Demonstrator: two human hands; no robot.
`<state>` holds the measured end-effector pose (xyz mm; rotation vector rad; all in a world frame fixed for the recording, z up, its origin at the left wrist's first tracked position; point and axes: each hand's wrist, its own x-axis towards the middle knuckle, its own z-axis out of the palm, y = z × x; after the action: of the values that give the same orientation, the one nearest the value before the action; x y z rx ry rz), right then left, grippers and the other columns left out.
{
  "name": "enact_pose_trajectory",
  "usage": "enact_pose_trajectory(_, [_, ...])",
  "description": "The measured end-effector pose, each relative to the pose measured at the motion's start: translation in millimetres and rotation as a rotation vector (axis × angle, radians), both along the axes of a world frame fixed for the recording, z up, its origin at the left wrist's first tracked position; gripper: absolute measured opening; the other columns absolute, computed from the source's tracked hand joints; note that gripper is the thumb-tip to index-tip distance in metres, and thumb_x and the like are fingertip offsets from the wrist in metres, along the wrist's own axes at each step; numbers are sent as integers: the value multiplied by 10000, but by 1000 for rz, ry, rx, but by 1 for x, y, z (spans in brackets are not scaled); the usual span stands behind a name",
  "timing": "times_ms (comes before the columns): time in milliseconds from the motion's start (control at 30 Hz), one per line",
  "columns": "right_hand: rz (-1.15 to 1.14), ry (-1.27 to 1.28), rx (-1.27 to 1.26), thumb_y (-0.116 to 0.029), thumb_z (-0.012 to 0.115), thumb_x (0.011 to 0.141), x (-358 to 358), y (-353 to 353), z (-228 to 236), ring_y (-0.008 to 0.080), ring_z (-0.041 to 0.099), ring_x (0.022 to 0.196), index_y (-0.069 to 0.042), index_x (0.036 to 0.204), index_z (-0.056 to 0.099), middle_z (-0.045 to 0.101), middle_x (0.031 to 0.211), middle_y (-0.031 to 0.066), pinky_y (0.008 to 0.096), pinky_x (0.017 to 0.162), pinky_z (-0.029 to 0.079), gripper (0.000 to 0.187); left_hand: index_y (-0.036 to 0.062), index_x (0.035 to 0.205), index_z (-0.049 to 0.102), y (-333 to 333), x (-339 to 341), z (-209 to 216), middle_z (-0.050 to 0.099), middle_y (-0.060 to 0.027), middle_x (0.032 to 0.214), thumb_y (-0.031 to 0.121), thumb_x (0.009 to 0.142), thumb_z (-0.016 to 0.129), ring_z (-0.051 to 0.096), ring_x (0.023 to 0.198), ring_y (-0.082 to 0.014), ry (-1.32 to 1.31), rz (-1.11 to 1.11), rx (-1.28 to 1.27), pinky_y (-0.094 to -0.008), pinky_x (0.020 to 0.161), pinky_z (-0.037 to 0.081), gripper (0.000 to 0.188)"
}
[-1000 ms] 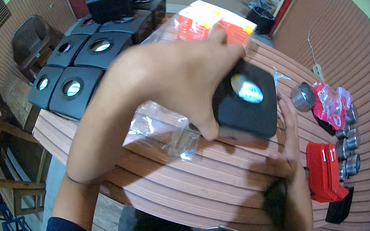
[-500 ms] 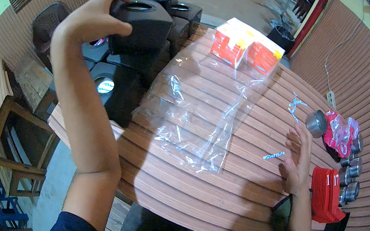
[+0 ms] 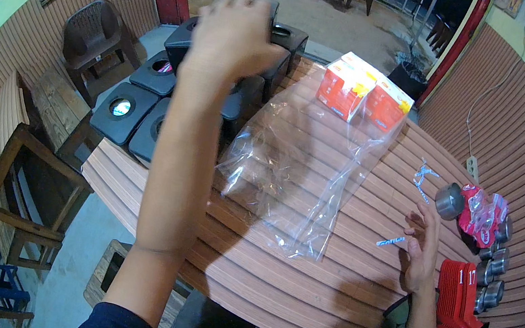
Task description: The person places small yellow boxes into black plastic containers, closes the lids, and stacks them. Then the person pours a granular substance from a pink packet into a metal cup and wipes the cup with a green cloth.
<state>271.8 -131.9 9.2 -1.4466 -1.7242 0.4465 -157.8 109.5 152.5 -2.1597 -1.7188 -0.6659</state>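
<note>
- Head view: the left hand [image 3: 234, 39] is stretched way out over the cluster of black boxes [image 3: 134, 122] at the table's far left, round holes in their tops.
- Thumb's sticking out wide from the fingers, but can't tell if it's gripping a box, since the hand hides what's under it.
- Right hand [image 3: 424, 251] is holding nothing, fingers loosely bent and apart, just beside a little blue-and-white strip [image 3: 391, 241].
- Clear plastic bag [image 3: 318, 221] lies across the middle of the table [image 3: 283, 291], near two red-and-white cartons [image 3: 342, 94].
- Right side's kinda busy: metal cups [image 3: 450, 201], a shiny red packet [image 3: 482, 216], plus a red stack [image 3: 457, 298].
</note>
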Motion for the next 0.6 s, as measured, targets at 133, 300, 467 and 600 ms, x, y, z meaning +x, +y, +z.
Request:
enact_pose_trajectory(133, [5, -16, -5, -606, 524, 1097, -1, 0, 3, 336, 625, 1305, -23, 1619, 516, 499, 1532, 205, 457, 1058, 529, 782, -35, 1463, 625, 10, 65, -26, 655, -276, 1449, 511, 959, 766, 622, 1376, -471, -70, -185, -94, -529, 1185, 516, 757])
enact_pose_trajectory(300, [39, -56, 20, -511, 513, 1124, -2, 1, 5, 327, 636, 1242, 19, 1553, 564, 525, 1470, 220, 452, 1057, 531, 684, -179, 1546, 470, 47, 92, -76, 565, -415, 1536, 555, 986, 729, 560, 1472, -505, -538, -255, -249, -478, 1237, 467, 959])
enact_pose_trajectory(467, [66, -57, 1, -448, 521, 1124, -3, 1, 7, 319, 643, 1200, 42, 1510, 591, 529, 1455, 222, 442, 1065, 531, 628, -205, 1569, 412, 64, 84, -98, 589, -408, 1506, 453, 921, 769, 592, 1423, -513, -838, -80, -34, -479, 1228, 454, 989])
enact_pose_trajectory(600, [63, -36, 1, -423, 537, 1116, -2, 1, 6, 316, 648, 1212, 46, 1488, 602, 531, 1464, 216, 438, 1080, 530, 603, -189, 1627, 307, 58, 90, -98, 462, -410, 1613, 387, 925, 751, 501, 1501, -508, -986, 12, 29, -493, 1274, 402, 1011])
